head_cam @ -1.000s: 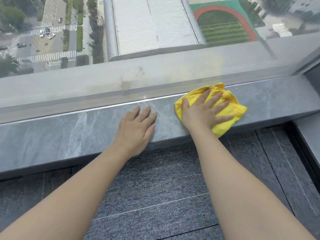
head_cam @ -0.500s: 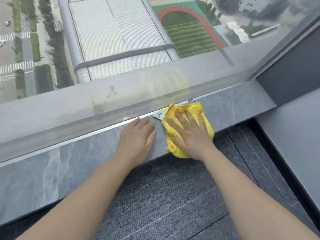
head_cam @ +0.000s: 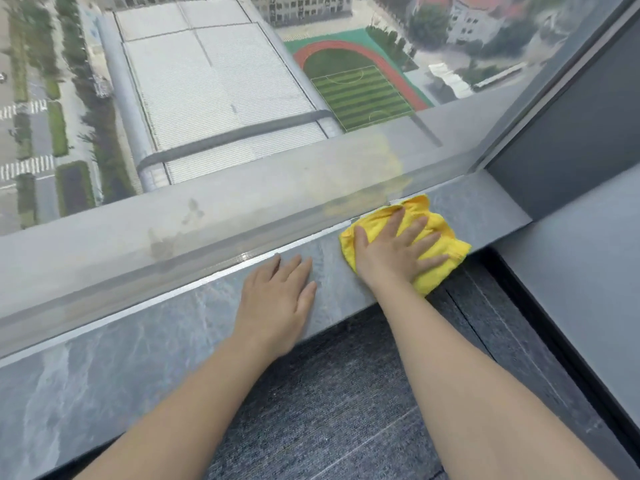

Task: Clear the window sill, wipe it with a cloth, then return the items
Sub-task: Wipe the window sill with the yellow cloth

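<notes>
A grey marbled window sill (head_cam: 145, 337) runs from lower left to upper right under a large pane of glass. A crumpled yellow cloth (head_cam: 440, 230) lies on the sill near its right end. My right hand (head_cam: 391, 251) presses flat on the cloth with fingers spread and straight. My left hand (head_cam: 277, 303) rests flat on the bare sill just left of the cloth, fingers together, holding nothing. No items stand on the visible stretch of sill.
The window glass (head_cam: 242, 98) rises directly behind the sill. A dark grey wall panel (head_cam: 571, 140) closes the sill's right end, with a grey ledge (head_cam: 588, 271) below it. Grey carpet tiles (head_cam: 329, 410) cover the floor in front.
My right hand has slid the cloth rightward along the sill toward the corner, after a sweep to the left. My left hand stays flat on the sill.
</notes>
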`<state>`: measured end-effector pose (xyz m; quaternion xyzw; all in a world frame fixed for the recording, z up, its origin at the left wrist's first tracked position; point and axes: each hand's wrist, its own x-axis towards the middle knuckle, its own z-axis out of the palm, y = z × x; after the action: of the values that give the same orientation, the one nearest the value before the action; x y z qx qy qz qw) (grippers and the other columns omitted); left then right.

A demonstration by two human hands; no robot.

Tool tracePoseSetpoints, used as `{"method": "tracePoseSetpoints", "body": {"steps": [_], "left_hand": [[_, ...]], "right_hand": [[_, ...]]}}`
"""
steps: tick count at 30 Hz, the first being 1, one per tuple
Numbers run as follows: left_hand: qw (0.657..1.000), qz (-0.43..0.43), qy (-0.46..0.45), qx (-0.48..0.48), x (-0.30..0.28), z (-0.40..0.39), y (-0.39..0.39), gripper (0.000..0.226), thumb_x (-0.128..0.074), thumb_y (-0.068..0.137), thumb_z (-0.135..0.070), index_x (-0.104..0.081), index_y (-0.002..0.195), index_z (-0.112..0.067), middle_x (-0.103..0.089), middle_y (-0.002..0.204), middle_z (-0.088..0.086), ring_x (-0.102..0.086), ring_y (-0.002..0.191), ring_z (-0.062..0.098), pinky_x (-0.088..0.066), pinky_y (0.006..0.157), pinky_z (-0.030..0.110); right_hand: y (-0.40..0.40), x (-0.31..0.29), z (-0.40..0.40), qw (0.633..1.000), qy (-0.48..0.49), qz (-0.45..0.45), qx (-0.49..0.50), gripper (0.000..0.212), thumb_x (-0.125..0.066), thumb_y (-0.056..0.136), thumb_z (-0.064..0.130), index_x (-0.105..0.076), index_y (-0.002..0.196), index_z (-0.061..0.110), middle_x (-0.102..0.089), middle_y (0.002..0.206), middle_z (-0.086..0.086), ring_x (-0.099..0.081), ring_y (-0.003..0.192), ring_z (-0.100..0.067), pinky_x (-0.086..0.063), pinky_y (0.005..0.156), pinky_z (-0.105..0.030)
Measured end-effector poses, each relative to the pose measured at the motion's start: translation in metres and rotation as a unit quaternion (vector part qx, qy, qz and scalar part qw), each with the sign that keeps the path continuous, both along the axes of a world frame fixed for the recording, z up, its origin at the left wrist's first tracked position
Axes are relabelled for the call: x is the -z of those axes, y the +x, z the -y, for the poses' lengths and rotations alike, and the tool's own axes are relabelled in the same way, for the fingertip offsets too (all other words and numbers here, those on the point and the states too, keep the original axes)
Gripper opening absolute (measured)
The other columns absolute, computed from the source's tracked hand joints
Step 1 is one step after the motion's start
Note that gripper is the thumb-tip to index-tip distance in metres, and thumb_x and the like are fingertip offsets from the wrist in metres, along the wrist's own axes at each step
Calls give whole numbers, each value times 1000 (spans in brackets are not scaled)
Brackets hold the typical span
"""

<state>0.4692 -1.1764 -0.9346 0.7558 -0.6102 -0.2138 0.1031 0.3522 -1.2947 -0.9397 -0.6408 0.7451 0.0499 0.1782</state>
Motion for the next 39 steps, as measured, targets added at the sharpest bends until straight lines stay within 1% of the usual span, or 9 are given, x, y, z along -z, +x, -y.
{"method": "tracePoseSetpoints", "body": {"steps": [6, 10, 13, 18, 22, 29, 34, 37, 39], "left_hand": [[998, 11, -26, -58, -1, 2, -14, 81, 0, 70, -55, -27, 138, -19, -43, 143, 4, -26, 137, 29, -18, 112, 40], [996, 19, -40, -79, -6, 11, -30, 82, -4, 70, -55, -31, 136, -15, -46, 141, 8, -28, 136, 32, -22, 111, 44], [996, 19, -28, -87, -5, 26, -47, 86, -2, 67, -57, -31, 136, -17, -38, 146, 6, -25, 138, 30, -19, 114, 42], [996, 46, -9, -78, 0, 50, -72, 83, -2, 68, -57, -26, 138, -19, -31, 150, 4, -21, 139, 27, -16, 113, 40], [996, 63, 4, -67, 3, 61, -78, 89, 4, 63, -57, -26, 138, -20, -29, 151, 2, -21, 139, 26, -16, 114, 39], [995, 63, 18, -73, 4, 61, -84, 90, 5, 62, -57, -25, 139, -21, -26, 152, 2, -19, 140, 26, -14, 115, 38], [996, 60, -10, -71, 4, 74, -96, 87, 1, 65, -56, -31, 137, -19, -32, 149, 5, -24, 138, 29, -17, 113, 39], [997, 54, -39, -45, 3, 92, -106, 83, -3, 69, -54, -37, 134, -15, -38, 146, 8, -28, 136, 31, -21, 113, 42], [997, 48, -48, -36, 3, 105, -113, 81, -4, 70, -53, -39, 133, -13, -39, 145, 10, -29, 136, 31, -20, 114, 42]], "right_hand": [[-13, 1, 1, 982, -34, -9, -188, 78, -24, 92, 54, 4, 147, 7, 9, 157, -20, 10, 143, -41, 8, 112, -60], [-58, 1, 9, 910, -52, -12, -411, 68, -13, 91, 54, 4, 148, 20, 5, 159, -10, 6, 146, -33, 8, 116, -50], [-92, 4, 25, 861, -46, -11, -507, 78, 9, 73, 57, -1, 146, 33, 3, 160, 0, 4, 147, -26, 11, 116, -42], [-129, 9, 44, 903, -64, -8, -425, 77, 3, 72, 63, -5, 145, 39, 2, 160, 3, 4, 147, -29, 7, 115, -51], [-127, 6, 58, 956, -26, -24, -292, 72, -23, 86, 65, 4, 146, 35, 14, 159, 0, 14, 144, -36, 11, 110, -62], [-81, 5, 73, 996, -7, 7, -93, 79, -23, 88, 62, 5, 148, 18, 14, 157, -15, 14, 142, -42, 8, 110, -66], [-103, 8, 69, 960, -65, 23, -271, 67, -24, 93, 50, -6, 148, 17, 2, 159, -11, 4, 146, -35, 5, 115, -55], [-141, 10, 75, 914, -91, 46, -393, 69, -7, 84, 55, -14, 147, 27, -8, 159, -3, -5, 147, -27, 1, 117, -43], [-163, 11, 82, 909, -100, 61, -400, 76, 0, 76, 54, -20, 145, 29, -14, 158, -2, -10, 147, -27, 1, 116, -39]]}}
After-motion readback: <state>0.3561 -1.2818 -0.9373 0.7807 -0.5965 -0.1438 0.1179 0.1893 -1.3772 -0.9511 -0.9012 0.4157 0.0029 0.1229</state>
